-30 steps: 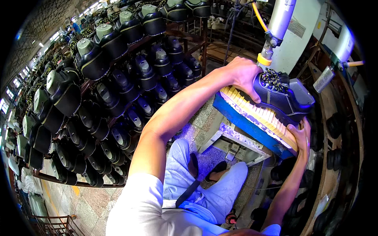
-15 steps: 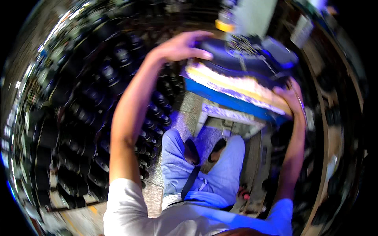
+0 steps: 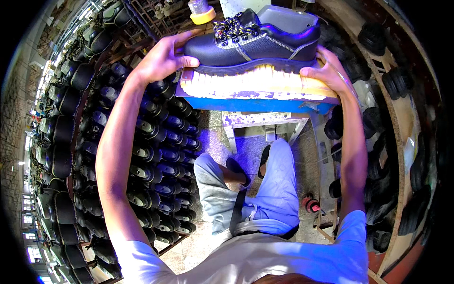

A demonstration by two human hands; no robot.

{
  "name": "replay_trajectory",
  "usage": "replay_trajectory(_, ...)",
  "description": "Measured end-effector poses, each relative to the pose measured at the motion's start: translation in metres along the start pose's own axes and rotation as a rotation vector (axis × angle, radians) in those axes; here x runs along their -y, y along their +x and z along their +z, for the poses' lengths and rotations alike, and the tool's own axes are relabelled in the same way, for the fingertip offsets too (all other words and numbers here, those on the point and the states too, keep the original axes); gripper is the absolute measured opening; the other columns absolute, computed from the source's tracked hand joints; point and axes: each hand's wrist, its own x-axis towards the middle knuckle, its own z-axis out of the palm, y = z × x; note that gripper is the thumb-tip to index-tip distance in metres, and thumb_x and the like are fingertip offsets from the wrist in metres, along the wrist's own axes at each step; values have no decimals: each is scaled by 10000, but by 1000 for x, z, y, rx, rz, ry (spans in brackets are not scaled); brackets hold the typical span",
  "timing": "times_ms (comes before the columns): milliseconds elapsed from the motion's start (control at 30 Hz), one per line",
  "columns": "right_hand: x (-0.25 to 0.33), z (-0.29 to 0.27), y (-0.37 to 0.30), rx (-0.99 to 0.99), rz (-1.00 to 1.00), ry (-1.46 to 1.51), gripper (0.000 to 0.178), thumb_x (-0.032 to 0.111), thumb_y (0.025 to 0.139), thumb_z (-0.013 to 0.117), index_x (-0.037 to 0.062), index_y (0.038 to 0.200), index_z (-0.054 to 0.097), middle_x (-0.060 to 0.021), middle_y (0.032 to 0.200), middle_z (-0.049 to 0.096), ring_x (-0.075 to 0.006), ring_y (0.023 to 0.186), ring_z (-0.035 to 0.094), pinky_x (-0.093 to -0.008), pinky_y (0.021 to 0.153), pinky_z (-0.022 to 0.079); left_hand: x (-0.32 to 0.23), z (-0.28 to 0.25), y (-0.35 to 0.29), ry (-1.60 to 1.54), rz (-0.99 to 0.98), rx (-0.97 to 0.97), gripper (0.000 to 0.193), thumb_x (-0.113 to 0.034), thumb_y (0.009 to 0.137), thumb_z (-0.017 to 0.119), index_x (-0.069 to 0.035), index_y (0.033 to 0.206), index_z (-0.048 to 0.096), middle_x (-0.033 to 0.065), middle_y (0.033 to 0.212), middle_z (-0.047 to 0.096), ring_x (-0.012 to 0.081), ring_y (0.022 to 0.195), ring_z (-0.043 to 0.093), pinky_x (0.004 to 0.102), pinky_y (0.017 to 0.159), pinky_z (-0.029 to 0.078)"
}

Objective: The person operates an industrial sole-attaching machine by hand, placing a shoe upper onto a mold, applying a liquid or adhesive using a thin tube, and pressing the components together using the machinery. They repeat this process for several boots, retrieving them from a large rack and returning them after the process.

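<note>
A black shoe (image 3: 227, 49) with grey stitching and speckled laces rests sole down along a pale, brightly lit padded block with a blue lower edge (image 3: 265, 105). My left hand (image 3: 165, 56) is at the toe, thumb along its near side and fingers round the far side. At the heel my right hand (image 3: 327, 73) grips the shoe, thumb on the near side just above the block. A grey shoe last (image 3: 286, 21) appears to stand up out of the shoe's opening. The far fingers of both hands are partly hidden.
On the left a tall rack (image 3: 78, 175) holds rows of black shoes (image 3: 165, 165). Wooden shelving (image 3: 395, 113) with dark shoes curves along the right. Behind the shoe hangs a yellow-rimmed fitting (image 3: 203, 18). A red object (image 3: 311, 204) lies low by my right side.
The view has turned and steadied, so the shoe and block appear further left and more level. Both hands stay on the shoe's toe and heel.
</note>
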Motion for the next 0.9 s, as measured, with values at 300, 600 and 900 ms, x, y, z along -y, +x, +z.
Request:
replay_trajectory(300, -14, 1, -3, -90, -15, -75, 941, 317, 725, 934, -50, 1472, 494, -194, 1433, 604, -272, 1328, 568, -387, 1175, 400, -66, 13, 21, 791, -46, 220, 744, -503, 858, 805, 52, 1314, 610, 271, 1130, 728, 394, 1072, 709, 451, 970, 531)
replay_trajectory(600, 1, 7, -9, 30, -87, 88, 977, 385, 780, 908, -48, 1520, 439, -225, 1494, 545, -291, 1383, 524, -414, 1190, 387, -19, 48, 29, 490, 62, -345, 727, -632, 868, 725, -3, 1231, 698, 233, 1133, 726, 364, 1068, 703, 449, 963, 533)
replay_trajectory(900, -6, 3, -10, -26, -79, 92, 904, 552, 863, 805, -20, 1494, 501, -216, 1443, 599, -293, 1339, 571, -423, 1156, 430, 18, 38, -4, -159, 61, -305, 710, -93, 914, 785, -12, 1547, 473, 118, 1381, 647, 166, 1223, 612, 322, 1080, 478)
